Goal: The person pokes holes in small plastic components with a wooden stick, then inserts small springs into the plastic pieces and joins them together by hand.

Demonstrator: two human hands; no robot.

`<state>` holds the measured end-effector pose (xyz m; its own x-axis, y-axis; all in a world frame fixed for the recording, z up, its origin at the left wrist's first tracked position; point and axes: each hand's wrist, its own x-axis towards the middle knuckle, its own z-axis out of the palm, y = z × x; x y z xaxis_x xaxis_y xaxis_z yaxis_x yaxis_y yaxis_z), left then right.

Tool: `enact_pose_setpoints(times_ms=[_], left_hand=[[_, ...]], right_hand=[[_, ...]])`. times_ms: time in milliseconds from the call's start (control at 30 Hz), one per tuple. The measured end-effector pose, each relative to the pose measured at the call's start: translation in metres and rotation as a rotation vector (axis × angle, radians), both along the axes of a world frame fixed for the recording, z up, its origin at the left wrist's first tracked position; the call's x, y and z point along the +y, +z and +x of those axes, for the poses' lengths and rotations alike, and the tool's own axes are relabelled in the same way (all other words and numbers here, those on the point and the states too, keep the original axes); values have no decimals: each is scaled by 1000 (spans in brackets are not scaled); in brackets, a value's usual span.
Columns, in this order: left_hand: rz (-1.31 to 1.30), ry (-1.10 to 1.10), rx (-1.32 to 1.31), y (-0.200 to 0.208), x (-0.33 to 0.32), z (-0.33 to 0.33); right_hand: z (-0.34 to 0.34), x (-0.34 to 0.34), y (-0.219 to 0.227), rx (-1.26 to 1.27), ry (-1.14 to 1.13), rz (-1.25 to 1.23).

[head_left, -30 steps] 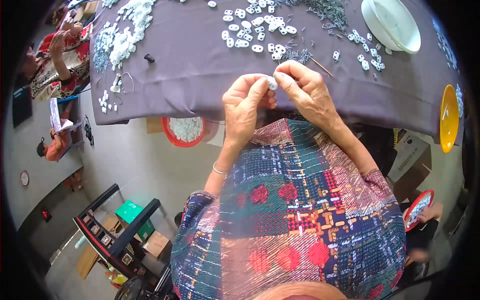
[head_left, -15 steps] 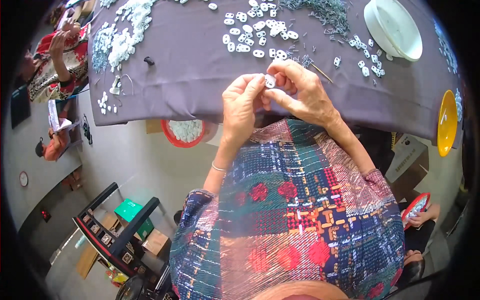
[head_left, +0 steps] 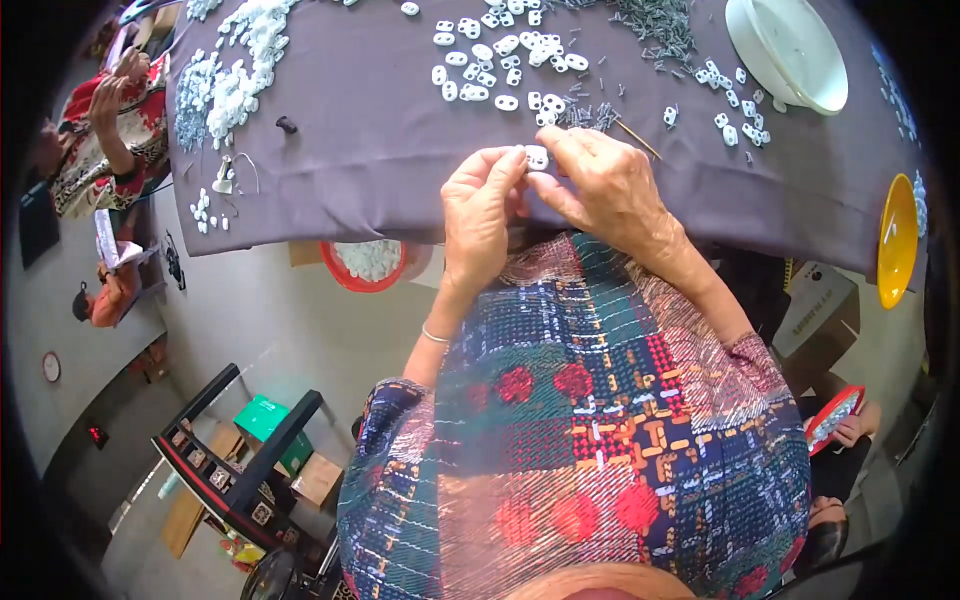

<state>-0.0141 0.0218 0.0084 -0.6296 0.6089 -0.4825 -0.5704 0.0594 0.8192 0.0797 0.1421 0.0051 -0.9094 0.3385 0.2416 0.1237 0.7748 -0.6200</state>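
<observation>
"How are the arms set, from the head view?"

"Both forearms reach up to the cloth-covered table (head_left: 370, 150), and the hands come together to the left of that thin brown stick (head_left: 638, 139). The left hand (head_left: 476, 205) is farther from the stick, its wrist ringed by a pale bangle (head_left: 434, 335), fingers curled. The right hand (head_left: 620, 190) is close by the stick, back upward, wrist slanting in."

"And the grip?"

"The left thumb and forefinger pinch a small white piece (head_left: 537, 158) by its left end. The right thumb and forefinger curve about its other end, one on the near side, one on the far; whether they press on it, I can't tell."

"So where's the piece, exactly?"

"Between the two sets of fingertips, left of the stick and about level with its near end. Loose white pieces (head_left: 506, 102) lie beyond the stick, off to its left. Grey pins (head_left: 604, 117) gather just left of the stick, and the white bowl (head_left: 800, 45) stands beyond it, to the right."
</observation>
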Motion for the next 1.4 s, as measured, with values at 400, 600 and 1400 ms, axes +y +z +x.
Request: enact_pose_setpoints(times_ms=[400,600,1400], left_hand=[[-105,-111,157,6,-2,-4],[-151,-205,235,4,-2,-5],[-99,-162,463,-11,-3,7]], right_hand=[[-3,12,-5,-56,140,114],[-3,17,-6,-101,200,164],[-3,13,-14,152,178,9]])
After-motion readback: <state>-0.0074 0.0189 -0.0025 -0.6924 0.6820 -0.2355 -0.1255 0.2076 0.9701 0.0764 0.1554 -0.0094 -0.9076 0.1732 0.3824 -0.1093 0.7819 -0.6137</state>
